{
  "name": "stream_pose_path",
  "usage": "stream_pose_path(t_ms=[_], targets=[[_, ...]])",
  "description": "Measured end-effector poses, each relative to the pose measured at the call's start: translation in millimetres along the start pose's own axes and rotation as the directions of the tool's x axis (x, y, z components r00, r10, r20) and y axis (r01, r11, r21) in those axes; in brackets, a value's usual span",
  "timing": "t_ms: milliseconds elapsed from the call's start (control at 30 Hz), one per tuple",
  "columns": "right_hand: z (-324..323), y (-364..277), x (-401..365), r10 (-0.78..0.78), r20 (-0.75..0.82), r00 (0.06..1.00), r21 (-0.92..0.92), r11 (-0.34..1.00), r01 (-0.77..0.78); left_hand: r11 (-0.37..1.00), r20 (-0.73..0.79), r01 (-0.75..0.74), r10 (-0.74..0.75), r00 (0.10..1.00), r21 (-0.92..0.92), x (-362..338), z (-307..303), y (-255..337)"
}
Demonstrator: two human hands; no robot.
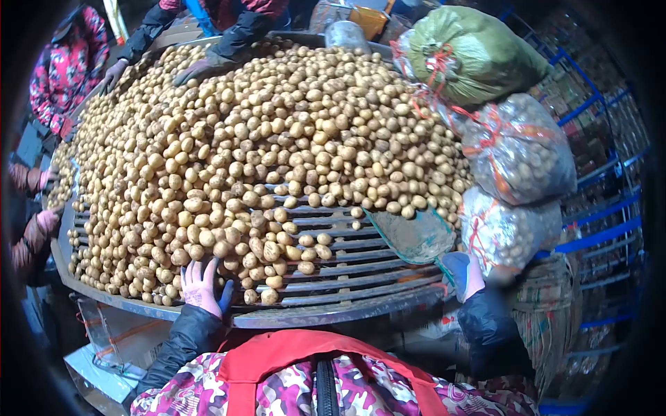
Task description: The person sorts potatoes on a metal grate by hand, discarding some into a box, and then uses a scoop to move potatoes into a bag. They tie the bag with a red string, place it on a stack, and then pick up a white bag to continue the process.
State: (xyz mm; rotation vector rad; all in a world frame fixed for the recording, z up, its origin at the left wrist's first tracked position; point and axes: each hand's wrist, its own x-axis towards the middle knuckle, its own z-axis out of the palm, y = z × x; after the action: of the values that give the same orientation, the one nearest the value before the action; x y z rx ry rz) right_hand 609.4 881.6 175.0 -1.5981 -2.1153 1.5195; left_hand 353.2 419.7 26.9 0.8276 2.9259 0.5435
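A big heap of small potatoes (pixel 263 132) covers most of a slatted metal sorting table (pixel 361 267). My left hand (pixel 201 286), in a pink and blue glove, lies against the near edge of the heap with its fingers spread. In my right hand (pixel 463 273), gloved the same way, is the handle of a green scoop (pixel 415 237). The scoop's dusty blade rests on the slats at the right edge of the heap, with no potatoes seen in it. A few loose potatoes lie on the bars between the two hands.
Tied clear bags of potatoes (pixel 520 149) and a full green sack (pixel 475 55) stand along the right side. Across the table, a co-worker's gloved hands (pixel 198 71) touch the heap; other people's hands (pixel 48 220) are at the left edge. A metal pail (pixel 347 36) stands at the back.
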Motion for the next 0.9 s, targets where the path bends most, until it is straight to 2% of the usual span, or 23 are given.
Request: stream_pose_path(t_ms=[100,133,200,233,267,367,400,433,500,633,700,767,833,867,900], targets=[[-7.4,-17.1,41.0,0.002,0.063,0.998,-0.006,1.000,-0.001,1.000,-0.022,-0.012,0.012,1.000,0.029,1.7,-3.8,4.1],[-4.0,-29.5,47.5,-0.093,0.094,0.991,-0.151,0.983,0.107,1.000,-0.012,-0.014,0.014,1.000,0.021,2.8,-6.9,6.8],[0.2,-57.0,63.3,-0.058,0.116,0.991,-0.186,0.979,0.080,1.000,-0.003,-0.016,0.016,1.000,-0.004,5.3,-9.9,10.8],[5.9,-69.3,75.8,-0.029,0.128,0.991,-0.213,0.976,0.056,1.000,-0.010,0.007,-0.007,1.000,-0.002,8.3,-11.5,12.5],[13.0,-69.6,89.1,-0.100,0.121,0.988,-0.225,0.966,0.125,1.000,0.003,0.000,0.000,1.000,0.000,8.8,-13.9,15.1],[34.2,-89.9,113.9,-0.138,0.218,0.966,-0.261,0.946,0.194,1.000,0.021,-0.014,0.014,1.000,-0.009,10.8,-20.5,16.9],[41.5,-101.5,117.0,-0.078,0.220,0.972,-0.303,0.942,0.144,1.000,0.004,-0.021,0.021,1.000,-0.001,10.2,-18.6,15.1],[51.9,-111.5,125.2,-0.085,0.240,0.967,-0.313,0.936,0.160,1.000,-0.015,-0.027,0.027,1.000,0.005,9.6,-15.5,13.4],[70.0,-130.0,139.6,-0.168,0.260,0.951,-0.311,0.918,0.247,1.000,-0.005,-0.019,0.019,1.000,-0.016,11.0,-17.2,12.5],[118.6,-166.9,174.5,-0.246,0.410,0.878,-0.310,0.868,0.388,0.999,-0.008,-0.015,0.015,1.000,-0.038,11.3,-20.9,10.3],[156.5,-199.5,169.5,-0.230,0.447,0.865,-0.347,0.846,0.404,0.996,0.009,-0.009,0.009,1.000,-0.088,12.3,-26.7,9.5],[189.7,-220.5,168.2,-0.268,0.511,0.817,-0.353,0.801,0.483,0.993,0.027,-0.002,0.005,1.000,-0.119,12.0,-31.5,7.9],[221.5,-235.4,177.6,-0.439,0.600,0.669,-0.284,0.665,0.691,0.993,-0.015,-0.009,0.007,1.000,-0.114,8.7,-28.2,5.0],[233.7,-252.2,170.1,-0.417,0.606,0.677,-0.320,0.652,0.688,0.992,-0.028,-0.008,0.005,1.000,-0.122,6.9,-26.5,3.9],[244.7,-270.0,160.0,-0.380,0.569,0.729,-0.388,0.658,0.645,0.991,-0.028,-0.009,0.006,1.000,-0.135,5.1,-23.8,2.1]])
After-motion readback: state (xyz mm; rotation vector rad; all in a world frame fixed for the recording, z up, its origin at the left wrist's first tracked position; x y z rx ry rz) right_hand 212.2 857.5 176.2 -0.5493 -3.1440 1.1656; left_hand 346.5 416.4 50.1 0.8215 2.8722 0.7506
